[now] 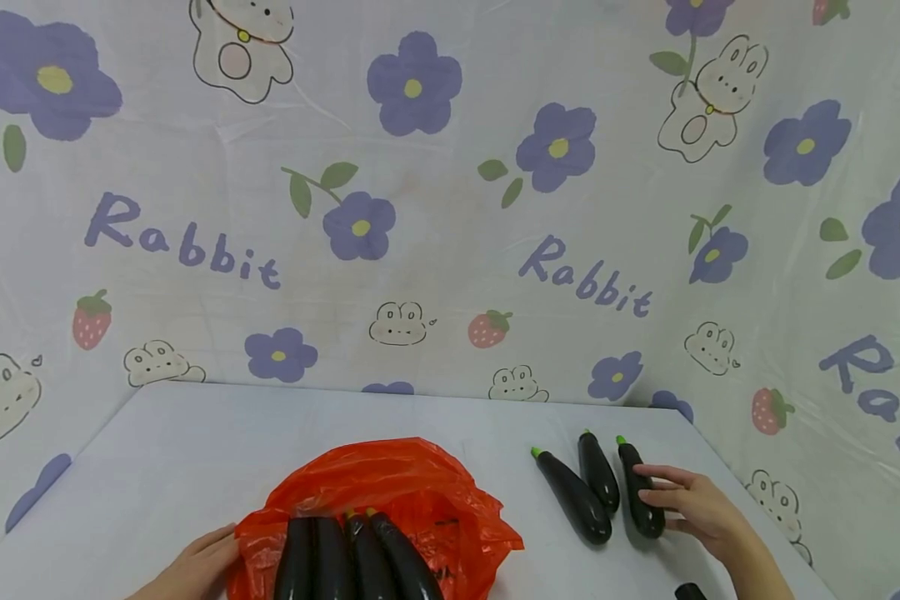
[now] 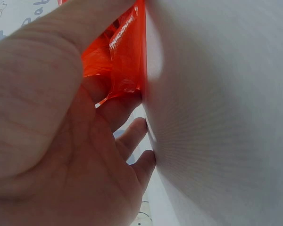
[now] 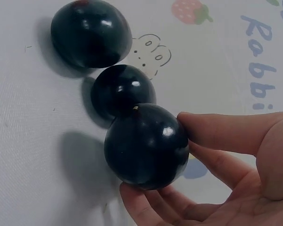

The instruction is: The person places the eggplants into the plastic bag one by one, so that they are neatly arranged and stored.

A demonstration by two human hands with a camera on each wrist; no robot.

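On the right side of the table, my right hand [image 1: 693, 504] grips a dark purple eggplant [image 3: 146, 148] with a green stem, thumb on one side and fingers on the other. Whether it is lifted off the table I cannot tell. Just left of it lie a smaller eggplant [image 1: 598, 472] and a fatter eggplant [image 1: 576, 498]. A red plastic bag [image 1: 461, 487] lies open at the front, with several eggplants [image 1: 333, 558] side by side in its mouth. At the bag's left edge my left hand [image 1: 202, 567] holds the plastic, its thumb tip out of sight.
The white table [image 1: 195, 450] reaches back to a hanging cloth [image 1: 450, 275] printed with flowers, rabbits and strawberries, which also runs along the right side. A dark end of another object [image 1: 690, 592] shows at the bottom edge, near my right forearm.
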